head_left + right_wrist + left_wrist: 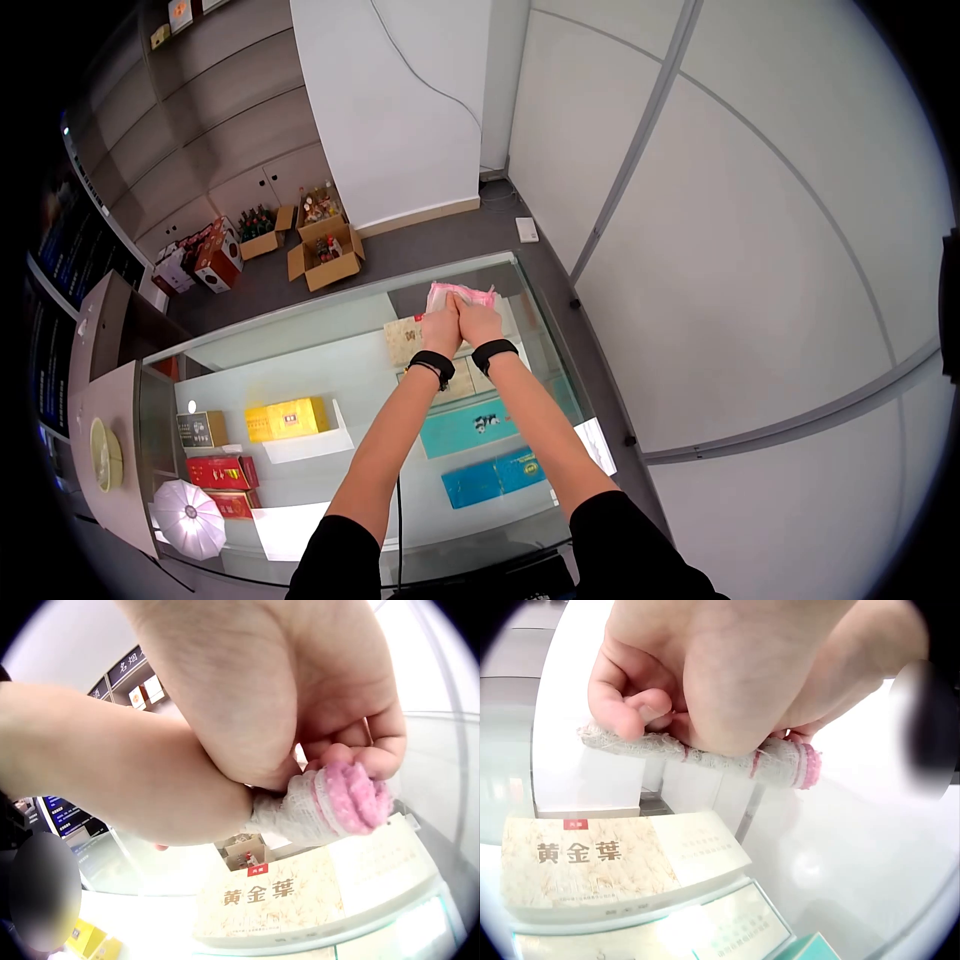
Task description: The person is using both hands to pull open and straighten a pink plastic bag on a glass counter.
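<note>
Both hands meet over the far right part of a glass display counter (265,312), with a white cloth with pink edges (482,296) between them. My left hand (438,330) grips one part of the cloth, its fingers curled round it in the left wrist view. Right beside it, my right hand (481,323) holds the other part, and the pink end sticks out past its fingers in the right wrist view. The cloth looks bunched into a roll (720,761). Below the hands lies a cream box with Chinese lettering (592,862).
Inside the counter lie a teal box (465,428), a blue box (492,478), a yellow box (286,419) and red boxes (222,471). A small white umbrella (188,520) stands at the left. Open cardboard boxes (328,262) sit on the floor behind; sliding panels (740,300) flank the right.
</note>
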Available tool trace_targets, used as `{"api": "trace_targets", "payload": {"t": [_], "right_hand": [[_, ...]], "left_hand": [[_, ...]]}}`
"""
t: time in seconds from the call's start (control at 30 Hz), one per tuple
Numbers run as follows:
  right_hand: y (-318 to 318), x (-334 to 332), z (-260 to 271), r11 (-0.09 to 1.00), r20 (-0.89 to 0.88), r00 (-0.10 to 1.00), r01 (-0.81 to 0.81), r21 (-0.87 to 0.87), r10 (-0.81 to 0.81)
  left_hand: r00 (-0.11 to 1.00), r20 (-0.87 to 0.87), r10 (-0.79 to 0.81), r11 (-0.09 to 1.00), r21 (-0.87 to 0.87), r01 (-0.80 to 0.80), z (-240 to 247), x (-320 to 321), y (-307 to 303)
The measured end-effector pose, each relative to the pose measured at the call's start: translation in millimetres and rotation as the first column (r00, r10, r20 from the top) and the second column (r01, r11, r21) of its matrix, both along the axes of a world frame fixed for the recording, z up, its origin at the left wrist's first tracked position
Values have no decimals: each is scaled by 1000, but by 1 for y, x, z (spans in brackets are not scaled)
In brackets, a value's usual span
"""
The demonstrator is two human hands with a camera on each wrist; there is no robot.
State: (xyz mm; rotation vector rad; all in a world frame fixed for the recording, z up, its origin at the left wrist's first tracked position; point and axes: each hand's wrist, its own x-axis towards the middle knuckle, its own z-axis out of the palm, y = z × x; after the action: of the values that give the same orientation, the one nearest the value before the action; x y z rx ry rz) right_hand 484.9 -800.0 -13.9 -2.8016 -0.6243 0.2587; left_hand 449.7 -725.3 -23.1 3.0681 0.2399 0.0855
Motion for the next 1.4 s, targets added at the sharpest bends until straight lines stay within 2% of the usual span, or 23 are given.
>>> {"api": "trace_targets", "payload": {"t": [0.07,0.1,0.33,0.47,0.63,0.77,0.83,0.87,0.97,1.1,1.17,1.2,1.23,1.4], "right_hand": [[6,15,-6,1000,15,1000,10,21,-11],[10,19,-11,997,142,988,44,71,-53],[25,63,-9,990,151,986,49,134,-69],[32,83,-13,993,122,991,37,112,-50],[26,72,-18,990,150,987,39,136,-60],[12,50,-11,988,148,985,68,140,-89],[0,37,-18,994,200,979,25,105,-46],[-6,30,-23,988,234,972,-5,153,-32],[-24,8,-25,989,235,972,-50,140,16],[-57,-35,-18,977,277,952,-171,129,130],[-75,-66,-11,967,238,958,-198,160,157],[-84,-82,-9,962,224,960,-211,174,170],[-94,-101,3,963,150,971,-211,164,188],[-131,-180,1,959,171,959,-250,136,226]], "left_hand": [[999,32,-3,999,41,2,-2,14,5],[999,32,-5,999,41,4,-4,22,7],[993,109,34,999,31,-38,-1,64,21],[991,135,-3,1000,18,0,-4,79,30],[990,137,-31,999,30,28,-1,70,27],[986,147,-76,992,107,60,-7,59,21],[985,139,-104,990,109,89,-10,43,10],[985,134,-112,990,96,99,-11,38,7],[975,129,-179,980,114,165,-13,14,-6],[970,71,-233,971,77,227,10,-36,-30],[945,103,-311,950,59,307,1,-64,-37],[945,15,-325,945,36,325,15,-83,-45],[927,79,-366,931,31,365,13,-99,-50],[931,79,-356,929,-78,361,10,-179,-81]]}}
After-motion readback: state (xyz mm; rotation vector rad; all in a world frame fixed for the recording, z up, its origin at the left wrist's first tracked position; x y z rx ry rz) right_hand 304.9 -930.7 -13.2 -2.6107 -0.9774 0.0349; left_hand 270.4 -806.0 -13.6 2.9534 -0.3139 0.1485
